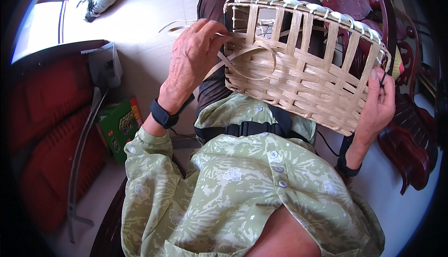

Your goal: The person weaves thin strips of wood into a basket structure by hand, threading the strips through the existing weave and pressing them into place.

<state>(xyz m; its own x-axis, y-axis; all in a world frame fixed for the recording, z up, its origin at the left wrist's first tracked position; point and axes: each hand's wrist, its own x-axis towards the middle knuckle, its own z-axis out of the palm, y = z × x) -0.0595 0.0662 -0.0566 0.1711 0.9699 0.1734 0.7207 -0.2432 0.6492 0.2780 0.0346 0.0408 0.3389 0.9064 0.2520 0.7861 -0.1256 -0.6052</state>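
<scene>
Tan basket (303, 77), long axis dropping rightward, lies between the left hand (196, 52), pinched narrow at one end, and the right hand (379, 102), holding the other.

Between the left fingers (205, 29) and the right fingers (388, 91), a basket (298, 65) is formed of matt, fibrous-looking plant strips, its sides made rough and ribbed by the weave. Along its rim, smooth white lacing (293, 1) with a slight sheen is wound. Below the fingers, the shirt (233, 154) is made of soft, matt printed cloth, and the buckle (249, 128) is moulded in smooth black plastic. Beyond the right fingers, carved wooden furniture (406, 140) is finished in dark-red gloss. Beyond the left fingers, light is reflected by the smooth floor (158, 5).
</scene>
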